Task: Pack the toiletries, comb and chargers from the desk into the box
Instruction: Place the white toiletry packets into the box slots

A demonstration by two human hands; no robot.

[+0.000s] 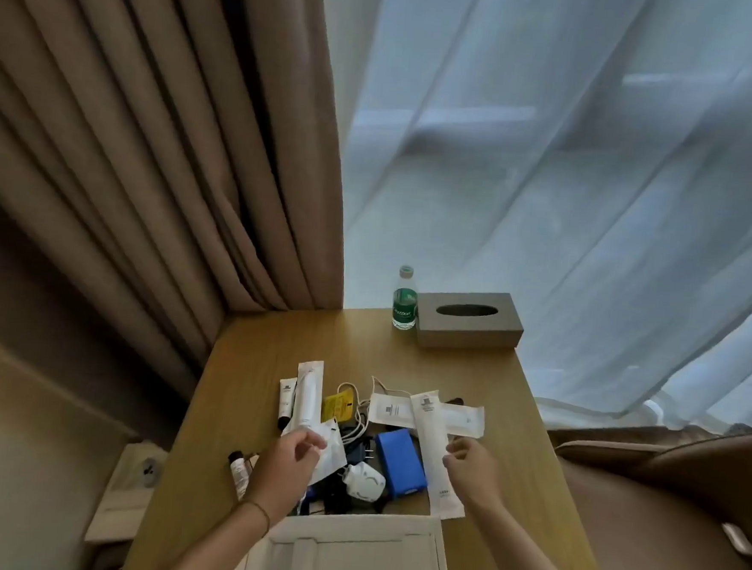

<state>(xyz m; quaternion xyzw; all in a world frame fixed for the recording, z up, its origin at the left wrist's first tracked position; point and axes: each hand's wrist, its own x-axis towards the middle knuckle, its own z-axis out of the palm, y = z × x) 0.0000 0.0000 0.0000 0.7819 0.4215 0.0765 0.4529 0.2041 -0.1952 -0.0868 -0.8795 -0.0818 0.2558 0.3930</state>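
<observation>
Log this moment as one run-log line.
left hand: grips white packet | right hand: pinches long white sachet | box: nothing packed visible
</observation>
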